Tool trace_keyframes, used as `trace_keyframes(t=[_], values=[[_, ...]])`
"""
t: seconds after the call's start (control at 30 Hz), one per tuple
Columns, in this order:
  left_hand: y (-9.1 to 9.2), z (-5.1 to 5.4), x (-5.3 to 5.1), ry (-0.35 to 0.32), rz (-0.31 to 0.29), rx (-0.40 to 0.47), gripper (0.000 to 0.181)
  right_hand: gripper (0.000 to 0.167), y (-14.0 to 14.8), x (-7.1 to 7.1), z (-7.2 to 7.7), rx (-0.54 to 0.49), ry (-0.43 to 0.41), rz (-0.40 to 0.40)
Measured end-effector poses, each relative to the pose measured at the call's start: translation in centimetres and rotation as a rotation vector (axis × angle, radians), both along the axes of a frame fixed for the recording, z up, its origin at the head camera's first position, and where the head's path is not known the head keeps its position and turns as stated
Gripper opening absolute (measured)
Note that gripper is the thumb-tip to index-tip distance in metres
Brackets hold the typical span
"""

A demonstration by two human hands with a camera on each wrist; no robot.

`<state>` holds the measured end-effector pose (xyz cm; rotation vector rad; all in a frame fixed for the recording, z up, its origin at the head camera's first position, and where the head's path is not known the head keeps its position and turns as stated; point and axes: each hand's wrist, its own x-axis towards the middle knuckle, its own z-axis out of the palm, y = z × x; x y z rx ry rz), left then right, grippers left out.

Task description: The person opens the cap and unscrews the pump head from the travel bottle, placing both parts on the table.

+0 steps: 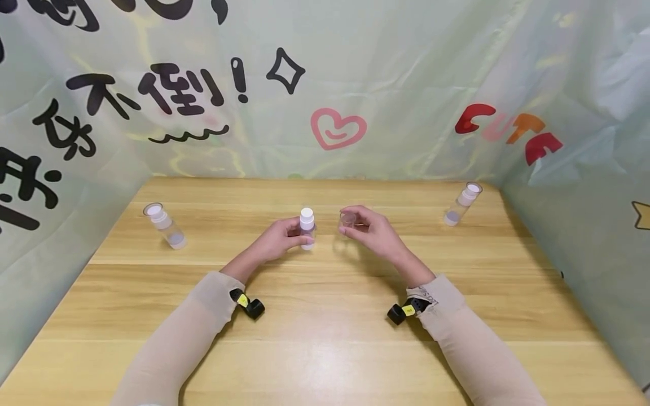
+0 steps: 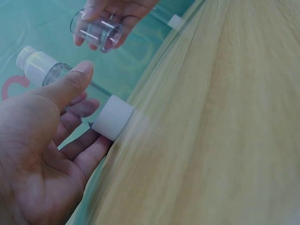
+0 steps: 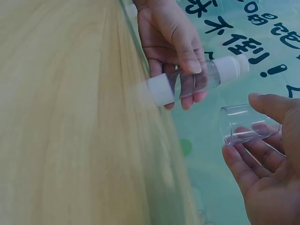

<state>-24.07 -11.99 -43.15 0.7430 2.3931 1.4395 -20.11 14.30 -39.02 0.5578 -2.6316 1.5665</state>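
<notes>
A small clear pump bottle (image 1: 307,225) with a white top and white base stands upright on the table, and my left hand (image 1: 279,239) grips its clear body between thumb and fingers. In the left wrist view its white base (image 2: 113,117) meets the tabletop. To the right, my right hand (image 1: 374,231) holds a clear cap (image 1: 347,219) by its sides, thumb on one side and fingers on the other. The right wrist view shows the see-through cap (image 3: 246,124) apart from the bottle, its open rim facing the bottle side.
On the wooden table (image 1: 315,349), a capped clear bottle (image 1: 165,225) stands at the left and a similar bottle (image 1: 462,204) at the back right. A printed cloth (image 1: 406,73) hangs behind the table and along its sides.
</notes>
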Motion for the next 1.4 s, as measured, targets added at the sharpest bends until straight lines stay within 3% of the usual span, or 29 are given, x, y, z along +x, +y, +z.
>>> trace_keyframes(t=[0.17, 0.53, 0.9, 1.4], values=[[-0.1, -0.1, -0.2, -0.004, -0.005, 0.007, 0.042, 0.043, 0.3, -0.5, -0.6, 0.019, -0.014, 0.044], [-0.1, 0.0, -0.2, -0.003, -0.008, 0.000, 0.043, 0.051, 0.7, -1.0, -1.6, 0.047, -0.145, 0.142], [0.0, 0.1, -0.1, 0.001, -0.002, -0.008, 0.042, 0.050, 0.9, -1.5, -2.5, 0.020, -0.199, 0.167], [-0.1, 0.0, -0.2, 0.009, 0.000, -0.015, 0.042, 0.045, 0.7, -1.6, -3.1, 0.017, -0.207, 0.160]])
